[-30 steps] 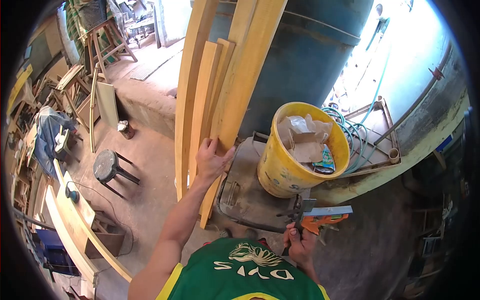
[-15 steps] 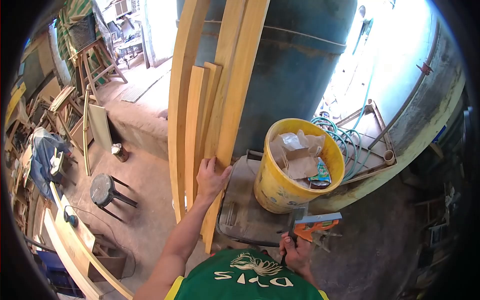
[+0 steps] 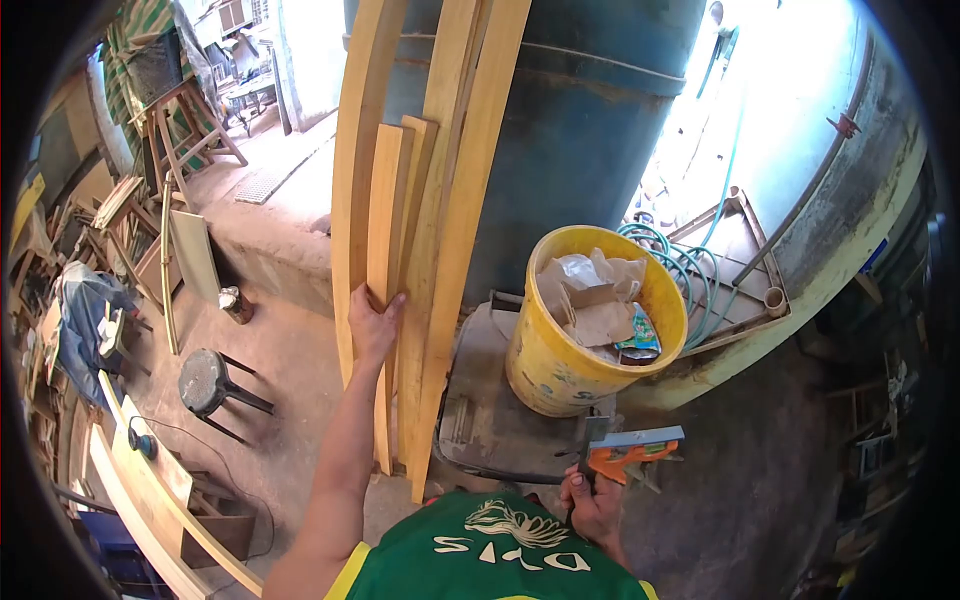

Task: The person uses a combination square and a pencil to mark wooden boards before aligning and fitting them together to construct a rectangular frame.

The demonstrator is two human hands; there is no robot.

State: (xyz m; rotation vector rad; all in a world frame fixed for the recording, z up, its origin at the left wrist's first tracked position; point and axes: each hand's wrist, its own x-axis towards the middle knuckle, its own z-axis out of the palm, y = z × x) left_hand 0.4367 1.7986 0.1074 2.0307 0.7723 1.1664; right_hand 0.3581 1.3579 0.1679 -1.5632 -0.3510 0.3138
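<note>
My left hand is closed around the edges of a short wooden board, which stands upright among taller planks. A second short piece stands right behind it. On one side rises a tall plank, and on the other a further long plank leans the same way. Low at the right, near my green shirt, my right hand is wrapped around an orange-and-grey hand tool. Its exact kind I cannot make out, and its lower part is hidden by the fingers.
A yellow bucket of rubbish stands on a dark, worn surface beside a large blue-grey tank. A round stool, long boards and a corded sander-like tool are at left. A coiled hose lies behind.
My left hand has shifted left and slightly up, from the longer planks to the short board. The short board now sits a little apart from them. My right hand keeps its hold.
</note>
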